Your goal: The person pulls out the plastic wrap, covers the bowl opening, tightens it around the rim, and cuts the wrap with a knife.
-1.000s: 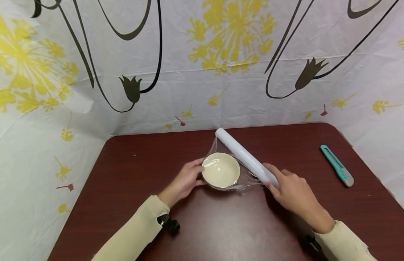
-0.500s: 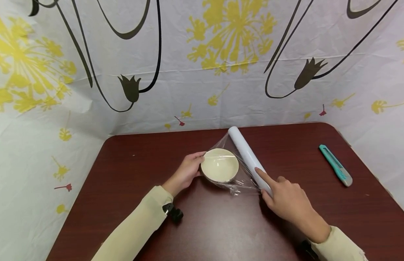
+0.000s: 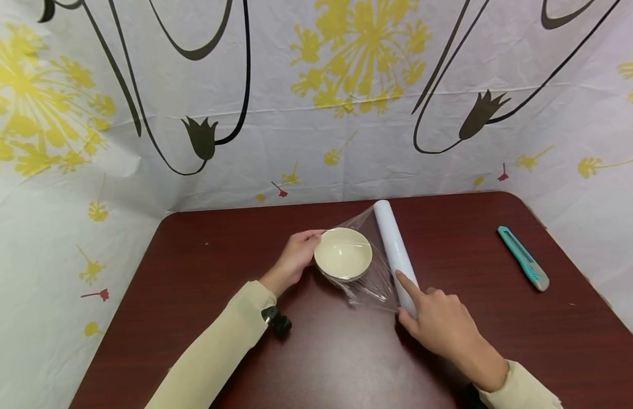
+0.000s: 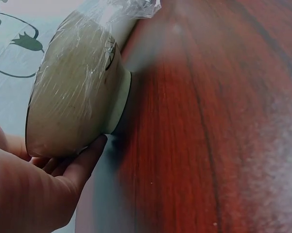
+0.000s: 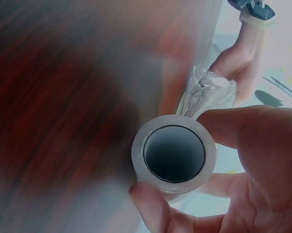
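Observation:
A cream bowl (image 3: 343, 254) has clear cling film (image 3: 370, 289) stretched over its mouth. My left hand (image 3: 293, 260) grips the bowl's left side; in the left wrist view the fingers reach round the wall (image 4: 73, 97) towards the foot, and the film clings to the outside in wrinkles. Whether the foot touches the table I cannot tell. The film runs right to a white roll of cling film (image 3: 390, 238), whose near end my right hand (image 3: 444, 326) holds. In the right wrist view, thumb and fingers sit around the roll's hollow end (image 5: 139, 153).
A teal utility knife (image 3: 523, 259) lies at the right of the dark red-brown table (image 3: 234, 250). A patterned white sheet (image 3: 275, 113) hangs behind the table and along its sides. Small black devices, such as this one (image 3: 278, 322), are worn on the wrists.
The roll's far end has swung to the right, leaving the roll steeper and farther from the bowl, with more film between. The right hand moved slightly nearer and left; the bowl shifted slightly away.

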The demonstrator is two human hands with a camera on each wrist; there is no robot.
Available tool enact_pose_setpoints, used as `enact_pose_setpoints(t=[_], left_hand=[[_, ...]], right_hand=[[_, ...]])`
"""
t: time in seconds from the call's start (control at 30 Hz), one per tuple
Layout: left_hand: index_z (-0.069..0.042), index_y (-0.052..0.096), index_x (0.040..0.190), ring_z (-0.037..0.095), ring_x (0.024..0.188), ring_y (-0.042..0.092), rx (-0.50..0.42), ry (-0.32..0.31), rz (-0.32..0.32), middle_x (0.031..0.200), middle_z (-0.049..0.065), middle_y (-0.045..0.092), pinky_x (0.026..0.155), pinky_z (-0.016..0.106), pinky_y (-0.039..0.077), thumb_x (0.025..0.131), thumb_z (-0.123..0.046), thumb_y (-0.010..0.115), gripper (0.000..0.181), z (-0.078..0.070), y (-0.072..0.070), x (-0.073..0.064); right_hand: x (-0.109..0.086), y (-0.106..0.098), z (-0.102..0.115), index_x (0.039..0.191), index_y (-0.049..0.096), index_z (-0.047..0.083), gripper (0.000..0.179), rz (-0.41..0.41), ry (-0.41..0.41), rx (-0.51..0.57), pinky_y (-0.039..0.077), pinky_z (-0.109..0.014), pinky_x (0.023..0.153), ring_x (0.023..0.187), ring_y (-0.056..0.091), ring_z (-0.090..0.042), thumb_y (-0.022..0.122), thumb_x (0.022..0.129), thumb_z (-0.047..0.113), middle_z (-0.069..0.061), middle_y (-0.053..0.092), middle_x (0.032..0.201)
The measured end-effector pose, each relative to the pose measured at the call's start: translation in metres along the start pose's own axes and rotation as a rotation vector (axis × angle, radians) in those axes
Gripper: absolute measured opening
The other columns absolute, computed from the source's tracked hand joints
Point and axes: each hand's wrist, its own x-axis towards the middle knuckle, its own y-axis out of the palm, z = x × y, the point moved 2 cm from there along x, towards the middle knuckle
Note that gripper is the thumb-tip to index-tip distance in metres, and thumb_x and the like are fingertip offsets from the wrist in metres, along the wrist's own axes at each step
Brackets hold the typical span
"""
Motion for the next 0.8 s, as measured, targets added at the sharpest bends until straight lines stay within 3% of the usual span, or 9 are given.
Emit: enact_pose_setpoints(t=[0.3,0.43,0.57,0.67,0.8], left_hand=[[-0.002,0.064,0.153,0.02,0.114,0.069,0.026,-0.013,-0.024,0.148,0.018,0.065,0.091,0.031,0.062,0.118,-0.018,0.054,0.039,0.001,-0.002,0.005],[-0.004,0.064,0.153,0.02,0.112,0.07,0.009,-0.021,-0.021,0.146,0.017,0.066,0.091,0.032,0.063,0.118,-0.021,0.054,0.04,0.002,-0.002,0.003],[-0.006,0.064,0.154,0.017,0.105,0.069,0.001,-0.034,-0.012,0.142,0.016,0.069,0.086,0.033,0.063,0.119,-0.023,0.05,0.041,0.001,-0.002,-0.002],[-0.007,0.063,0.155,0.017,0.101,0.068,0.001,-0.055,0.0,0.139,0.015,0.07,0.08,0.034,0.062,0.119,-0.022,0.047,0.043,-0.002,-0.002,-0.008],[-0.005,0.058,0.159,0.021,0.099,0.066,-0.017,-0.074,0.037,0.135,0.018,0.068,0.08,0.042,0.065,0.117,-0.018,0.044,0.046,-0.002,0.0,-0.015]], right_hand=[[0.0,-0.002,0.008,0.155,0.064,0.015,0.069,0.028,0.019,-0.02,0.049,-0.051,0.043,0.049,0.053,-0.039,0.084,0.091,0.034,-0.009,0.057,0.071],[0.002,-0.005,0.005,0.156,0.065,0.019,0.072,0.06,0.022,-0.002,0.049,-0.05,0.043,0.053,0.057,-0.04,0.084,0.093,0.05,-0.008,0.062,0.074],[0.006,-0.009,0.001,0.154,0.067,0.024,0.067,0.098,0.042,0.026,0.048,-0.048,0.044,0.058,0.061,-0.038,0.073,0.1,0.064,-0.007,0.065,0.078],[0.011,-0.009,-0.001,0.149,0.071,0.026,0.053,0.104,0.06,0.061,0.051,-0.05,0.048,0.061,0.063,-0.039,0.063,0.108,0.059,-0.009,0.069,0.087],[0.017,-0.008,-0.004,0.139,0.076,0.022,0.033,0.056,0.024,0.105,0.054,-0.056,0.054,0.063,0.064,-0.037,0.063,0.112,0.036,-0.007,0.067,0.089]])
